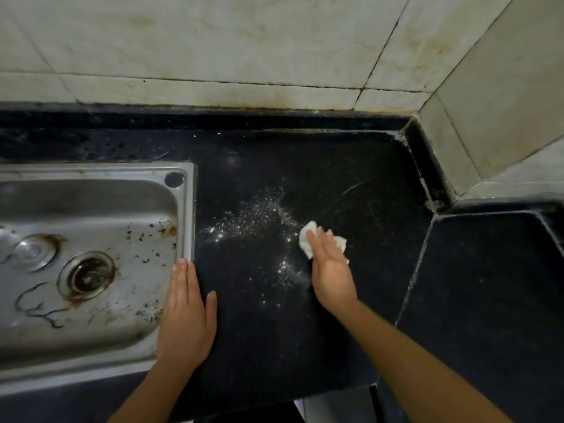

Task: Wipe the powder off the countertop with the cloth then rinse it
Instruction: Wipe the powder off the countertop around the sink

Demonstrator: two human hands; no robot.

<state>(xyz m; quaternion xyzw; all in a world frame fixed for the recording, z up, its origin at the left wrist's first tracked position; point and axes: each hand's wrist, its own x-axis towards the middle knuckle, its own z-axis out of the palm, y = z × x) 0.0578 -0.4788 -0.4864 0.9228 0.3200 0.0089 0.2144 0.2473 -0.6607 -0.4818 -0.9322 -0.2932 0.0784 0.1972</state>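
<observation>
The right hand (331,267) lies flat, fingers extended and nearly together, palm pressing down on one small white cloth (308,239). It does not grip the cloth; it pins it against the countertop (351,166), probably so the whole palm can push it as a wiping pad. The cloth shows as crumpled edges beyond the fingertips and to both sides of the fingers.

The powder (253,215) lies just to the left of this hand. It appears as one main scatter beyond and left of the fingertips, and a second, thinner patch directly beside the palm. The cloth sits at the right edge of the scatter, so the likely stroke runs leftward. Most of the powder looks unwiped, so the task appears to be at an early stage.

The left hand (186,312) is also open and flat, and it holds nothing. Its fingertips rest at the rim of the sink (187,209), and its thumb is spread onto the dark surface. This placement probably braces the body.

One steel sink lies left of the left hand, with one drain (87,274). No tap is visible, so the rinsing point cannot be identified.
</observation>
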